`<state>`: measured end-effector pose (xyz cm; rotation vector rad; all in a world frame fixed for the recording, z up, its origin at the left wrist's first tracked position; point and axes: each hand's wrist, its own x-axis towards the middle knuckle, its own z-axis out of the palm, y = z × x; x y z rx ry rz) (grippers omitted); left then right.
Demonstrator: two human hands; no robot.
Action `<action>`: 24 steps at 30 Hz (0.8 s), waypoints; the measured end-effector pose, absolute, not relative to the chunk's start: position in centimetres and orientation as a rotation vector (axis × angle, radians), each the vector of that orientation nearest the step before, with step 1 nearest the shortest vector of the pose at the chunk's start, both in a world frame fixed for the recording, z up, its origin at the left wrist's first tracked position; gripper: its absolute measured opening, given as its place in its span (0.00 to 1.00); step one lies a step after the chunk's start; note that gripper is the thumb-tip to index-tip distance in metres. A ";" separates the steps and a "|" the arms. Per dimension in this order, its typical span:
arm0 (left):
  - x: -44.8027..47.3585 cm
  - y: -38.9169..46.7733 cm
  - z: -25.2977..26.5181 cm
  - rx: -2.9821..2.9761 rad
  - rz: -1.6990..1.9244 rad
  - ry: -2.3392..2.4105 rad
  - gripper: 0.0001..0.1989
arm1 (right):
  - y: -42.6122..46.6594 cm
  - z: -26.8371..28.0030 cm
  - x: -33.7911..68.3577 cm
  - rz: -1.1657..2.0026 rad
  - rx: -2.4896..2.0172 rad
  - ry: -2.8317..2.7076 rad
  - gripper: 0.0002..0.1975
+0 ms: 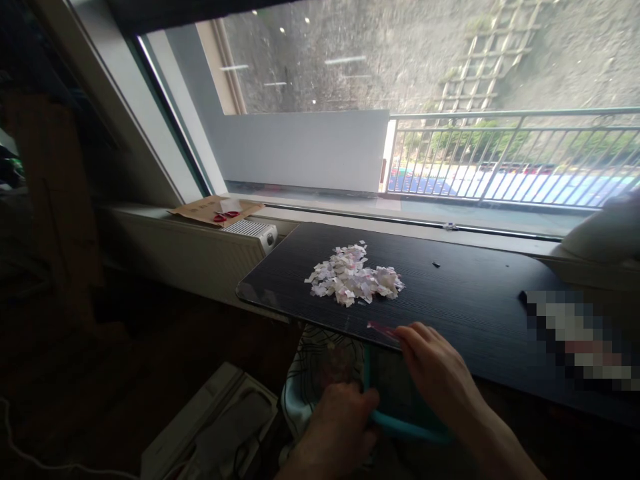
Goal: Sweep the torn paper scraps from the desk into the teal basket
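Pinching a thin pinkish strip (381,329) at the grained black table (480,300), near angular paper scraps (347,277), is the right hand (434,357) — the left hand (343,417), by a teal rim (405,427), grips unclearly.

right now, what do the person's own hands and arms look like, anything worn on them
Both the left hand and the right hand are bare, without gloves. The forearms show no sleeves as far as the picture's edge. No watch, bracelet or ring can be made out, though the left side is dim.
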<state>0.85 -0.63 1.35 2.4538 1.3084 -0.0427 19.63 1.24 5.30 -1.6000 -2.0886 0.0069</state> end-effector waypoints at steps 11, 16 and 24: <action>0.6 -0.2 1.0 2.466 -0.063 1.308 0.09 | 5.7 6.3 18.9 0.011 -1.641 -2.037 0.10; 0.4 0.1 0.5 2.465 -0.080 1.270 0.09 | 6.0 6.1 20.1 0.029 -1.674 -2.087 0.12; -0.1 0.0 0.1 2.459 0.007 1.305 0.08 | 7.0 6.2 19.9 0.063 -1.554 -2.159 0.12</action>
